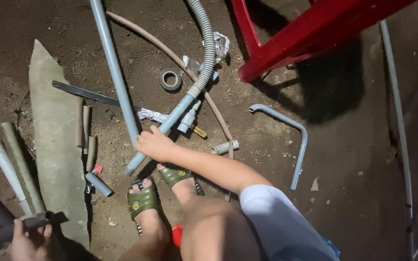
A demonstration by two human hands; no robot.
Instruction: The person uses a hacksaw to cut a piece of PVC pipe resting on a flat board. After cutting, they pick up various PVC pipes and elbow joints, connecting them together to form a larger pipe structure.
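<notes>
The right hand (155, 145) closes its fingers on the grey pipe (163, 128), whose long axis runs diagonally up-right across the floor. The left hand (27, 241), well apart, grips a dark tube (37, 221).

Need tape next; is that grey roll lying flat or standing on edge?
Lying flat: the tape roll shows its round hole facing up from the dirt floor.

Bare dirt floor (344, 159) beneath me. Lying directly on it: a long grey pipe (114, 72), a corrugated grey hose (208, 46), a thin brown hose (170, 53), a roll of tape (170, 79), a bent grey pipe (293, 140), a flat stone slab (54, 140), short pipe offcuts (97, 183) beside it, and a red plastic chair (286, 43).
</notes>
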